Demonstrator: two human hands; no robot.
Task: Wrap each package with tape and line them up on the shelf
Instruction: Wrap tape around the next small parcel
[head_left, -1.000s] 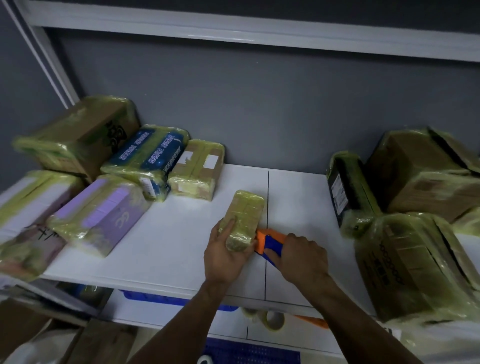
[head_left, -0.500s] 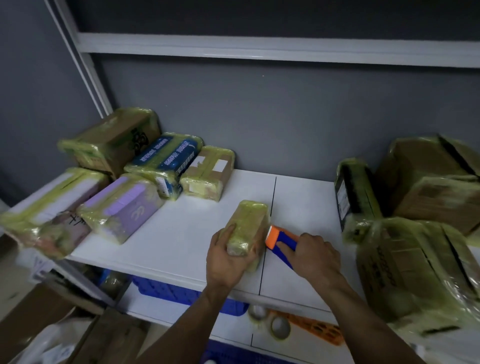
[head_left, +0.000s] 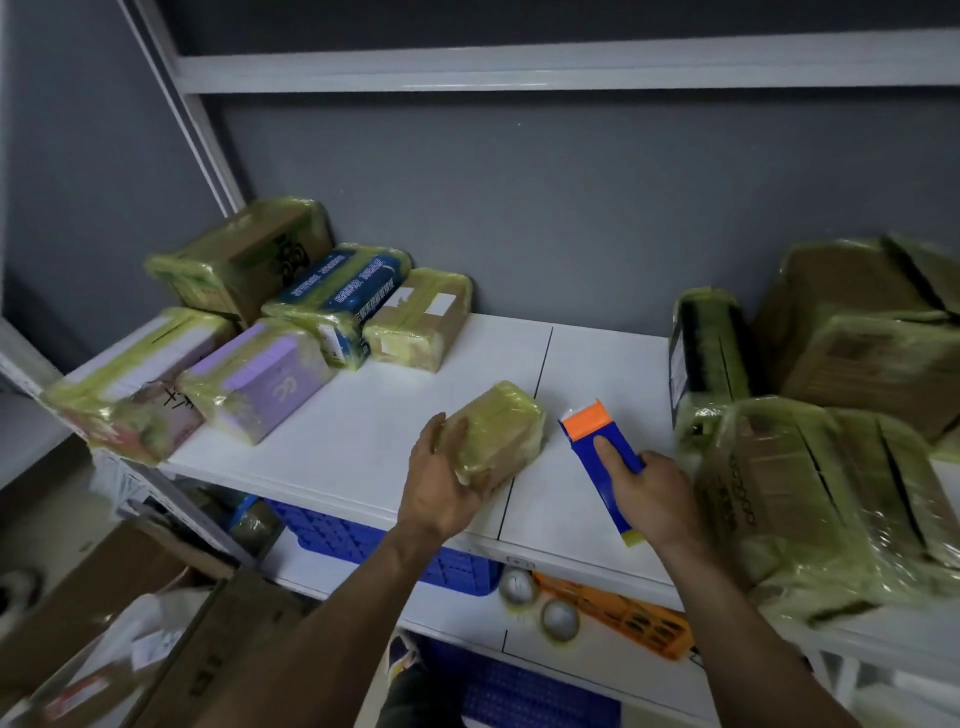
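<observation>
1. Small wrapped package at front middle of white shelf; long axis front to back, far end angled slightly right toward the wall.
2. Near end gripped in left hand, fingers curled underneath; resting or lifted, cannot tell.
3. Blue tape dispenser, orange tip away, held in right hand; just right of package, apart.
4. Below: blue crate, contents hidden; two tape rolls beside orange basket.
5. Wrapped stack at right cut off by frame edge.

Left hand grips a small taped package on the white shelf, right hand holding a blue-orange tape dispenser just beside it.
</observation>
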